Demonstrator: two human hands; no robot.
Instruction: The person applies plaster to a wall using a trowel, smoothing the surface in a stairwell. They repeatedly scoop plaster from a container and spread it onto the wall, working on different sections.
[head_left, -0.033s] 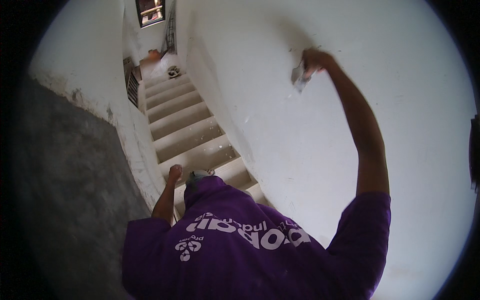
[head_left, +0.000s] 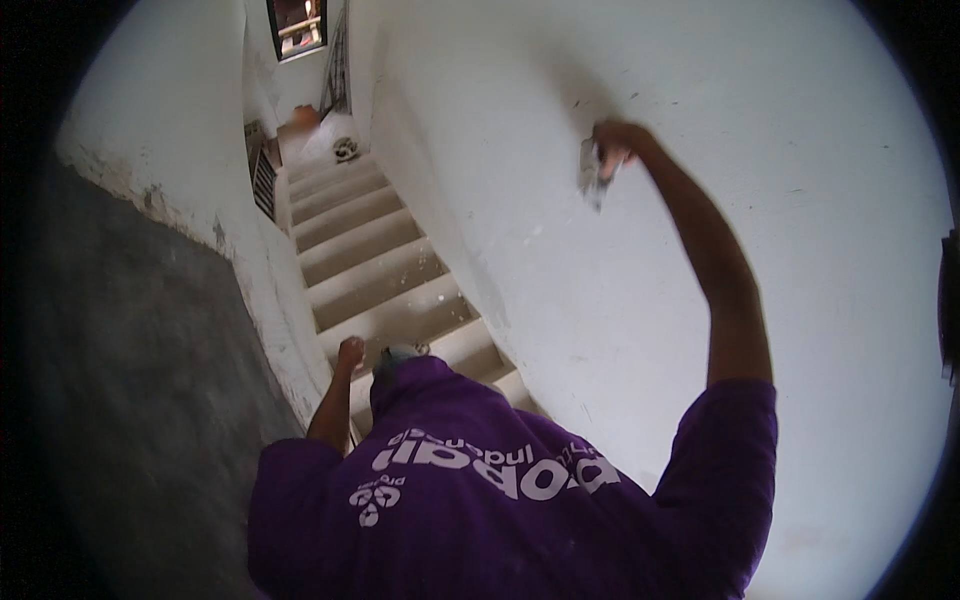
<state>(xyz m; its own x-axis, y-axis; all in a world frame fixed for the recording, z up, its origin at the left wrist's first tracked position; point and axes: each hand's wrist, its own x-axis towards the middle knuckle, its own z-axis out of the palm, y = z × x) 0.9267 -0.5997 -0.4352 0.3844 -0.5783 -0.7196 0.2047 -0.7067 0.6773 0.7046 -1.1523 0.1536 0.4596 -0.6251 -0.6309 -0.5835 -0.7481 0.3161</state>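
Note:
My right hand [head_left: 615, 145] is raised at the white wall [head_left: 820, 250] on my right, closed on a metal scraper [head_left: 595, 185] whose blade points downward at the wall surface. Small pale marks and dark flecks show on the wall around it. My left hand [head_left: 351, 353] hangs low over the stairs, its fingers curled; what they hold, if anything, is too small to tell. My purple shirt [head_left: 500, 530] fills the bottom of the view, with something grey [head_left: 400, 353] just beyond its far edge.
Pale steps [head_left: 355, 260] with white spots run away between the walls. At left are a grey lower wall [head_left: 140, 350] and a dark railing [head_left: 265, 185]. Beyond the steps are a round object [head_left: 346, 150], a blurred orange thing [head_left: 305, 117], a dark lattice [head_left: 337, 70] and a window [head_left: 298, 25].
My right hand and the scraper have moved slightly down and to the left along the wall. My left hand sits a little lower than before.

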